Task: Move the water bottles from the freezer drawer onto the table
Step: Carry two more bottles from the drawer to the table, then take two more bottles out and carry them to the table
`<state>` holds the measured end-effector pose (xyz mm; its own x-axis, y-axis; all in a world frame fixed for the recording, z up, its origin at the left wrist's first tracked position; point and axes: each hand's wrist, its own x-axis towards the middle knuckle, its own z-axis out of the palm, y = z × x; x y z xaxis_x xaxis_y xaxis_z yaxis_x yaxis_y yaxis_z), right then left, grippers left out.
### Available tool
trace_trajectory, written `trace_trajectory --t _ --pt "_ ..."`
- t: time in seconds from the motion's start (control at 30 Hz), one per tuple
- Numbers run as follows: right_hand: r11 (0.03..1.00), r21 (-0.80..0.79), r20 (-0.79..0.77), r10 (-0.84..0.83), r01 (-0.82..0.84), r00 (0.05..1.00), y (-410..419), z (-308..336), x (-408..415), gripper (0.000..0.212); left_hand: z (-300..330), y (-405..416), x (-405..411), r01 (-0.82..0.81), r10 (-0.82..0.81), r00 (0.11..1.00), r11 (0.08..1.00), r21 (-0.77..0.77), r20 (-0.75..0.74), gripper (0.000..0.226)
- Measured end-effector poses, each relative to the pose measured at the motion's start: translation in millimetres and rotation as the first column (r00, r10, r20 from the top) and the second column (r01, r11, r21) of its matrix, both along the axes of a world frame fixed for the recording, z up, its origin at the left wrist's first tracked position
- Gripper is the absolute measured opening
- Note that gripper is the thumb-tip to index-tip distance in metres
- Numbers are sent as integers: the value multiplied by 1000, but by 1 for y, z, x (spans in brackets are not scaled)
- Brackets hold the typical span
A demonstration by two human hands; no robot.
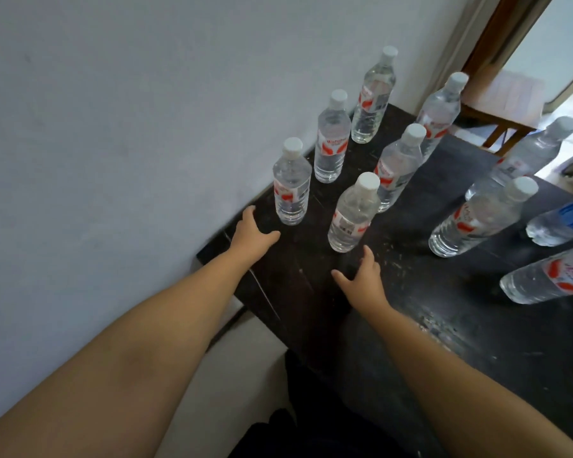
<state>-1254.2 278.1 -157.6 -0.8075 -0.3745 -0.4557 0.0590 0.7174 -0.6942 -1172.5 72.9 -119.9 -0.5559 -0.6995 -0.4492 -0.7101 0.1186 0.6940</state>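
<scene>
Bottle (549, 279) cut off at right edge

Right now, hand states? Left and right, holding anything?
Left hand: open, empty, on the table near a bottle.
Right hand: open, empty, fingers spread just short of another bottle.

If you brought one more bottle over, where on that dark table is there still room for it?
The near part of the table, in front of the right hand, is bare. A strip also runs between the middle bottle row and the bottles at the right edge. The wall side is crowded.
</scene>
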Motion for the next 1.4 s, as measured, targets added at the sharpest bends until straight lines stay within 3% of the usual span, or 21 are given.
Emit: trace_trajectory --t 0.13,0.33,0.43,0.57,0.8,1.0,1.1,1.2,1.3,1.4 --pt "965 132 25 227 -228 974 8 8 30 61 6 12 51 7 -5 999 999 -38 52 78" --pt "788 303 9 561 -537 828 -2 27 66 38 11 39 130 84 -75 987 995 -58 141 44" --pt "561 404 67 769 -722 635 -13 29 89 32 10 57 168 193 -155 946 975 -113 285 20" --pt "282 447 159 909 -849 385 -32 28 126 15 5 80 210 209 -140 899 970 -126 415 30" --pt "-13 552 147 986 -834 82 -47 14 177 30 10 117 265 -35 76 916 993 -112 395 44" --pt "-195 563 112 981 -803 -159 -47 10 204 32 1 168 312 -271 292 847 956 -110 445 38" --pt "-286 580 90 953 -763 -289 -44 5 224 30 -5 203 330 -383 392 791 916 -120 470 38" --pt "-362 605 73 912 -710 -403 -37 7 249 16 -5 237 345 -483 464 735 870 -100 494 43" --pt "-427 602 50 863 -674 -502 -27 6 277 32 -5 269 362 -587 552 670 803 -100 495 43" --pt "-504 589 44 800 -631 -598 -12 8 303 20 -6 301 377 -684 630 600 723 -91 493 42"
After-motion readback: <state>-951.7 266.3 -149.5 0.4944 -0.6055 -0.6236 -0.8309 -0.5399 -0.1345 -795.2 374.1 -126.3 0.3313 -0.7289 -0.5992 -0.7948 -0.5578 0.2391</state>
